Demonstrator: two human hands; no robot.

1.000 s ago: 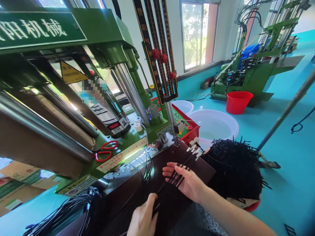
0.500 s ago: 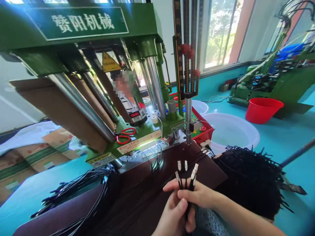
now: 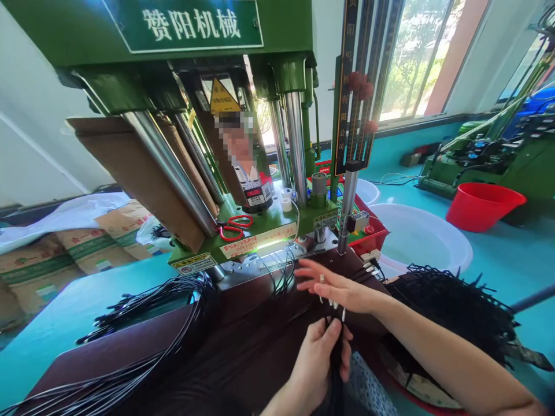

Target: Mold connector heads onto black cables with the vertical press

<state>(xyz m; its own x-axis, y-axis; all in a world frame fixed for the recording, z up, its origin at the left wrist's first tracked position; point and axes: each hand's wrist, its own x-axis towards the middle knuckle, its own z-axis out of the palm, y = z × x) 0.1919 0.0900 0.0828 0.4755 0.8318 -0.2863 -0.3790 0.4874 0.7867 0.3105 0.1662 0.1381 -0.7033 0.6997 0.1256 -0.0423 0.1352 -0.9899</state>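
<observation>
My left hand (image 3: 315, 353) is wrapped around a bundle of thin black cables (image 3: 336, 378) in front of my body. Silver metal plugs (image 3: 333, 304) stick up from the top of that bundle. Just above it, my right hand (image 3: 333, 289) is stretched out with its fingers apart, partly covering the plugs and pointing left toward the press. Several more cables (image 3: 281, 277) run out of the lit slot of the green press (image 3: 243, 238) onto the dark brown tabletop (image 3: 247, 329).
At the left lies a coil of black cables (image 3: 182, 289). Red-handled scissors (image 3: 234, 228) rest on the press. To the right are a heap of black pieces (image 3: 451, 306), a white tub (image 3: 425, 231) and a red bucket (image 3: 485, 205). Behind the press, a person (image 3: 249, 179) is partly visible.
My right hand has let go of the cables, opened and risen above them. The left hand keeps its hold slightly lower. The whole view has shifted, so the press sits further right.
</observation>
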